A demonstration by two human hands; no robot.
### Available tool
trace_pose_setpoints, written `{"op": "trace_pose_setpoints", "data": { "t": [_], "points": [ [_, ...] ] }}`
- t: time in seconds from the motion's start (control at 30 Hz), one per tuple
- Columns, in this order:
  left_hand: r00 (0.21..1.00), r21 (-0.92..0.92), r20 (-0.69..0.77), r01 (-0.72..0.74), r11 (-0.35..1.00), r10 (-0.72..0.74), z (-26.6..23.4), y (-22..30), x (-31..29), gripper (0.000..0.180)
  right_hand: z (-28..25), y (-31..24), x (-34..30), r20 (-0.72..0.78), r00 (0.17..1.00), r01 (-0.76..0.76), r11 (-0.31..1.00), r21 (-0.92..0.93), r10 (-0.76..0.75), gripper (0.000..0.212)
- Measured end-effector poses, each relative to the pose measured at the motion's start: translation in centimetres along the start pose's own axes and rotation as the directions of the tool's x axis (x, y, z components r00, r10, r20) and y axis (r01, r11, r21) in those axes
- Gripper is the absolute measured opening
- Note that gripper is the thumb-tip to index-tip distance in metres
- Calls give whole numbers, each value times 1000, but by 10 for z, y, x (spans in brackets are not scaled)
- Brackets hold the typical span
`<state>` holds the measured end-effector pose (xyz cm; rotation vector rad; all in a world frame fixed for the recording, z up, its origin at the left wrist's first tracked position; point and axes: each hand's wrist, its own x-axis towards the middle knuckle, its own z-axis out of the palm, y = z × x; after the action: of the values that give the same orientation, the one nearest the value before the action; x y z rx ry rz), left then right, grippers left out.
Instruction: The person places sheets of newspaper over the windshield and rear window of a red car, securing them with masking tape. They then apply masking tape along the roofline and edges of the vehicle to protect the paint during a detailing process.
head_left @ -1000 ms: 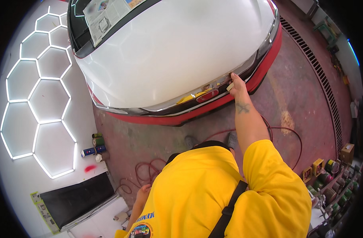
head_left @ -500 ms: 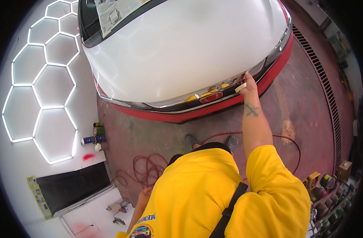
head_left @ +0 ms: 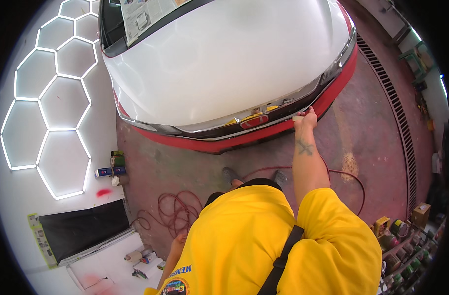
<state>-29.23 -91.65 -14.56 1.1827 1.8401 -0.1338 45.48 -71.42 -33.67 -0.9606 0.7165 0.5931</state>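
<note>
A plain yellow short-sleeved T-shirt (head_left: 244, 231) is crossed by a black webbing strap (head_left: 279, 263), with the bare left hand (head_left: 179, 242) held low beside it; whether that grip is spread or pressed together cannot be told. The bare right forearm (head_left: 304, 157) is stretched forward, and a small cream-coloured object (head_left: 297, 118), perhaps a roll of tape, is pinched in the curled grip of the right hand (head_left: 307, 119). The hand appears to be rested at the upper edge of the curved red front bumper (head_left: 190, 143), to the right of a red badge (head_left: 254, 121). From that placement, handwork along the bumper's edge is judged to be under way; by the next move, light, even finger contact would be called for. Beyond, a glossy white hood (head_left: 224, 64) is seen, with printed newspaper sheets (head_left: 148, 17) laid past it.
</note>
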Motion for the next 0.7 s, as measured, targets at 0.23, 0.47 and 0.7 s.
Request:
{"op": "trace_pose_setpoints", "data": {
  "t": [0.23,0.47,0.7],
  "points": [
    [999,71,46,7,997,-10,-8,-6,5,50,10,42,-28,363,930,66,945,-321,58,22],
    [995,-103,81,70,992,-62,-37,2,27,47,19,62,-14,428,899,61,944,-325,89,14],
    [926,-455,316,341,823,-208,-44,14,33,37,20,68,-14,332,942,88,927,-366,42,12]
  ]
}}
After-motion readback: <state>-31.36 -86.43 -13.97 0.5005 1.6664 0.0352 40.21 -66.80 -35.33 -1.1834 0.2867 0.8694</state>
